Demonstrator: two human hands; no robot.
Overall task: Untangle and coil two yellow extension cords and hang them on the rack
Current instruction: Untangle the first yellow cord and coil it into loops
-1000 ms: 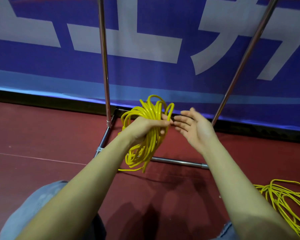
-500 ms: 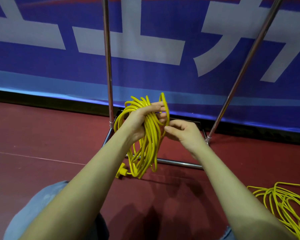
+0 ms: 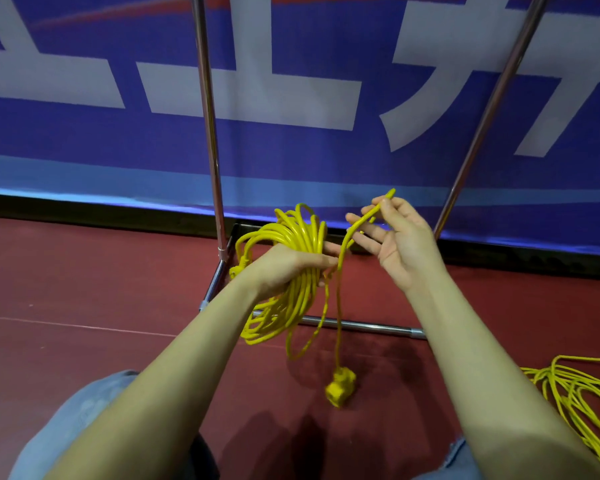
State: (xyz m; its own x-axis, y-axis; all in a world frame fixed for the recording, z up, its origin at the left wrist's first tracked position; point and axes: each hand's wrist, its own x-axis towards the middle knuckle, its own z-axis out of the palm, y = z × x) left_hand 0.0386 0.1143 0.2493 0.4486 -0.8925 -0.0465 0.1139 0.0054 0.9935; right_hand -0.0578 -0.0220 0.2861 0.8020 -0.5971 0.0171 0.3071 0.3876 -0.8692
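Coiled yellow cord [image 3: 293,268] held above the red floor [image 3: 84,289], left hand [image 3: 284,268] wrapped round the bundle. Right hand [image 3: 400,244] pinches the loose tail, fingers spread; socket end [image 3: 340,389] dangles below. Second cord [image 3: 579,396] lies in a loose heap on floor at right. Rack [image 3: 208,126] just behind, banner [image 3: 291,150] beyond.

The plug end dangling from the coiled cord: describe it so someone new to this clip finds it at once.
Start at the chrome rack before the blue banner. The left hand grips the coiled yellow cord; the right hand lifts one strand. At that strand's bottom hangs the plug end, a blocky yellow lump, unlike the loose cord pile at right.
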